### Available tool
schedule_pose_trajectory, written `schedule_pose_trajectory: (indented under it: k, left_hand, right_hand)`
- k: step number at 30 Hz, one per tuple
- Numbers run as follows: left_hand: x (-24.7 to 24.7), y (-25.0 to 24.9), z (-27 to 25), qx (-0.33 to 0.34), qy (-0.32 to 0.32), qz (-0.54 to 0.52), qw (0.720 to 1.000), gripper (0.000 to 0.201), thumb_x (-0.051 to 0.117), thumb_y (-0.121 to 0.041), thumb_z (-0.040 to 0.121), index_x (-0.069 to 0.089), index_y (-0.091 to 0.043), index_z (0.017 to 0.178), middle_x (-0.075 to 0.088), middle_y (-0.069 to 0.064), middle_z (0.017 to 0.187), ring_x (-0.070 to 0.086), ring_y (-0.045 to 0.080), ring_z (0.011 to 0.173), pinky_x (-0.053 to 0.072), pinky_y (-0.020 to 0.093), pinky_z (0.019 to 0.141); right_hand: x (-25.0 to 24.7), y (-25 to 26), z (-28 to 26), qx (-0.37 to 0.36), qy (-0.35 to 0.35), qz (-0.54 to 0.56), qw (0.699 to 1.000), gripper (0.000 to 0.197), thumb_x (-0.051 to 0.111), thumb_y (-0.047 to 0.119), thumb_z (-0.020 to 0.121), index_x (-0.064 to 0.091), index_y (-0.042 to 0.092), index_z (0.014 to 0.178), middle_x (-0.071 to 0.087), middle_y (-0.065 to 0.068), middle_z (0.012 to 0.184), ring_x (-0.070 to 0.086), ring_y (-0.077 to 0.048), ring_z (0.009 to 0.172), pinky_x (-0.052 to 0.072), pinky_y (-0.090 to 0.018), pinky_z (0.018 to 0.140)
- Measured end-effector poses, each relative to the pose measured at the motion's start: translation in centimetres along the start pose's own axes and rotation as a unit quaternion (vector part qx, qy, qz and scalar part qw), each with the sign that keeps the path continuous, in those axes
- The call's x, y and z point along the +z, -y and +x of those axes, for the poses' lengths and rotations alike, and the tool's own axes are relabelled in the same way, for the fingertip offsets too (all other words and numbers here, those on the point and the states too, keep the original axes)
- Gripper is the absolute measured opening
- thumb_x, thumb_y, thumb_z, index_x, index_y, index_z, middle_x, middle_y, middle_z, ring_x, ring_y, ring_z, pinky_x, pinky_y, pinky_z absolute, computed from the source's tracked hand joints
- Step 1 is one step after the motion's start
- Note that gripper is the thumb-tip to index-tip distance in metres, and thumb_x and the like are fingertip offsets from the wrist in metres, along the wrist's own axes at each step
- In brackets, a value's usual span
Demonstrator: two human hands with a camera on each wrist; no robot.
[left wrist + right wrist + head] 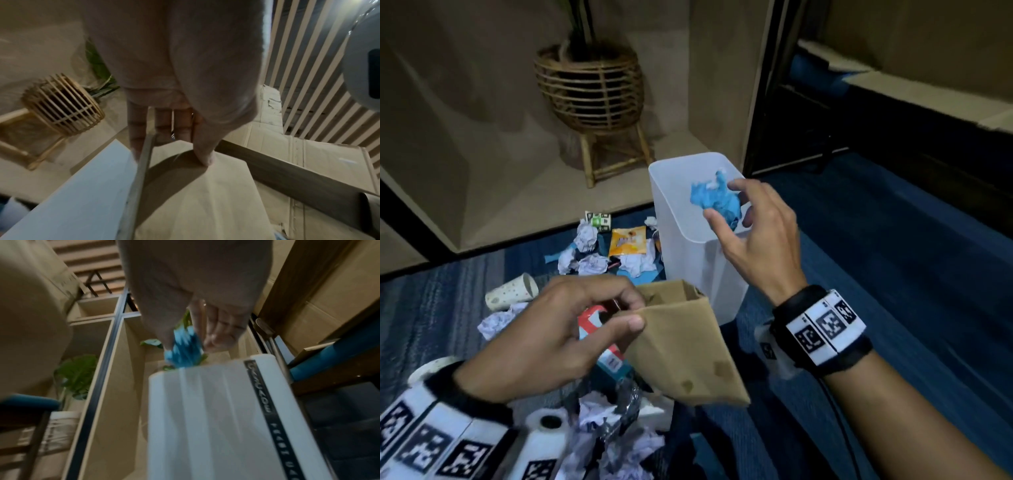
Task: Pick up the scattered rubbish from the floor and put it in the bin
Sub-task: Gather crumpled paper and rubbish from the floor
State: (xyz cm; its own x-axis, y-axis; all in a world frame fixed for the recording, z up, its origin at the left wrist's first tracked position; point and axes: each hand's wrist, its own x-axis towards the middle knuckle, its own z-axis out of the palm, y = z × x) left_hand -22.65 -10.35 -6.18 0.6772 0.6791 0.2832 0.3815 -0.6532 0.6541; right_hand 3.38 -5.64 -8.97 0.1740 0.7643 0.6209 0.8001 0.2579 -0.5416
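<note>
A white translucent bin (688, 260) stands on the blue carpet, and the right wrist view shows its wall (205, 418) from below. My right hand (720, 200) hovers over the bin's mouth with its fingers spread. A crumpled blue paper wad (714, 200) sits right at the fingertips above the opening. The wad (183, 352) is streaked with blur while the hand is sharper. My left hand (633, 313) pinches the rim of an open brown paper bag (681, 349) between thumb and fingers, just in front of the bin. The left wrist view shows the thumb pressed on the bag (205, 194).
Scattered rubbish lies left of the bin: crumpled white papers (585, 236), an orange packet (627, 241), a paper cup (512, 291), a red and white carton (602, 342) and a toilet roll (548, 423). A wicker plant stand (592, 96) is behind, against the wall.
</note>
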Motion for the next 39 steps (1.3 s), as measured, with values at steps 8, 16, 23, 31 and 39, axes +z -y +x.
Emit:
schedule_pose_trajectory:
  k: [8,16,23,31,39]
  left_hand:
    - [-3.3,-1.1,3.0,0.005,-0.181,0.001,0.983,0.014,0.064,-0.036,0.087,0.067,-0.022,0.087,0.071,-0.004,0.083,0.069,0.011,0.076,0.058,0.029,0.072]
    - [-2.3,-1.9,10.2,0.09,-0.358,-0.005,0.929,0.007,0.062,-0.01,0.093,0.063,-0.003,0.092,0.065,0.016,0.085,0.061,0.024,0.074,0.05,0.032,0.07]
    - [1.4,2.9,15.6,0.106,-0.244,0.151,0.952,0.005,0.061,-0.005,0.087,0.065,-0.005,0.089,0.066,0.005,0.087,0.06,0.021,0.079,0.05,0.036,0.074]
    - [3.7,5.6,15.3,0.029,-0.157,0.221,0.962,0.022,0.058,-0.009,0.085,0.069,-0.007,0.105,0.071,0.01,0.102,0.062,0.029,0.095,0.046,0.031,0.084]
    - [4.3,6.3,11.3,-0.006,-0.237,0.193,0.952,0.021,0.059,-0.025,0.087,0.065,-0.012,0.103,0.066,0.005,0.109,0.057,0.021,0.107,0.039,0.029,0.095]
  right_hand:
    - [0.3,-2.1,-1.9,-0.031,0.0,0.02,0.999,0.032,0.065,0.032,0.088,0.068,0.011,0.113,0.063,-0.004,0.107,0.058,-0.022,0.098,0.049,-0.033,0.081]
    - [-1.3,-3.3,-6.5,-0.013,-0.101,0.047,0.994,0.011,0.071,0.012,0.09,0.069,0.006,0.098,0.061,-0.003,0.098,0.054,-0.011,0.083,0.035,-0.011,0.072]
    - [0.2,-4.7,-11.5,-0.022,0.027,0.028,0.999,0.005,0.07,0.017,0.091,0.067,0.013,0.094,0.062,0.006,0.093,0.058,-0.01,0.08,0.043,-0.016,0.069]
    - [3.0,-6.1,-17.8,0.002,0.237,-0.01,0.972,0.012,0.06,0.034,0.092,0.062,0.023,0.097,0.058,0.012,0.091,0.055,-0.006,0.082,0.049,-0.024,0.069]
    - [4.3,-7.0,-20.9,0.048,0.41,-0.049,0.909,0.028,0.059,0.042,0.092,0.061,0.023,0.113,0.062,0.006,0.105,0.06,-0.015,0.093,0.049,-0.031,0.082]
